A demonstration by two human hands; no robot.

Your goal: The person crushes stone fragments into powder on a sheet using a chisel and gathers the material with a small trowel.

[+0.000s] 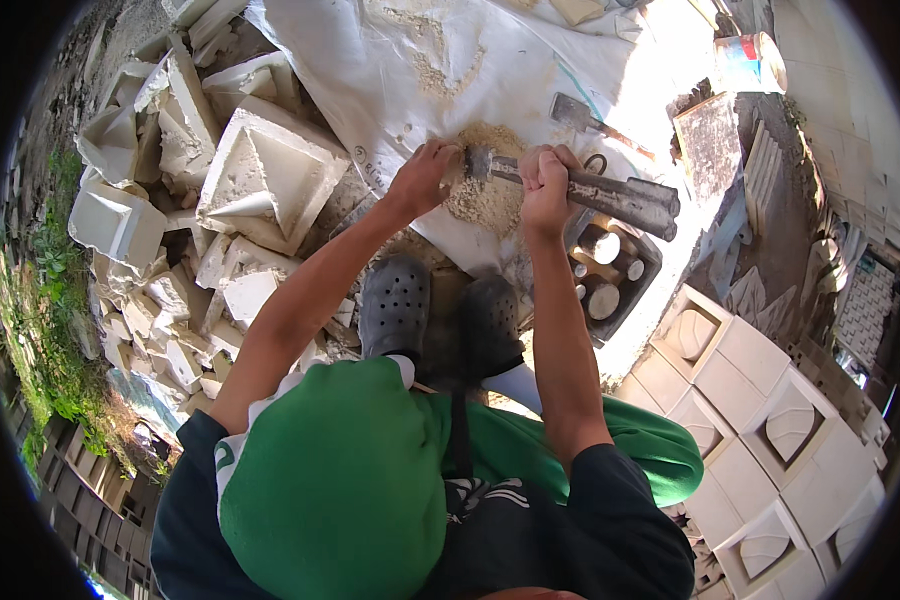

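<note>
My right hand [547,190] is closed round a long grey rod-like tool [630,200], caked with pale dirt, its thicker end pointing right. At the tool's other end my left hand [425,180] is closed against a pale round piece [454,165], mostly covered by the fingers. Whether this piece is part of the tool, I cannot tell. Both hands are above a heap of sandy crumbs [490,205] on a white sheet [355,60]. Beyond the right hand a flat scraper [573,112] lies on the sheet.
Broken white moulds [270,175] are piled on the left. A dark tray [638,300] with several pale-topped cylinders stands beside my right forearm. Cream blocks with leaf-shaped recesses [755,420] are stacked at the lower right. A bucket [750,63] is at the far right.
</note>
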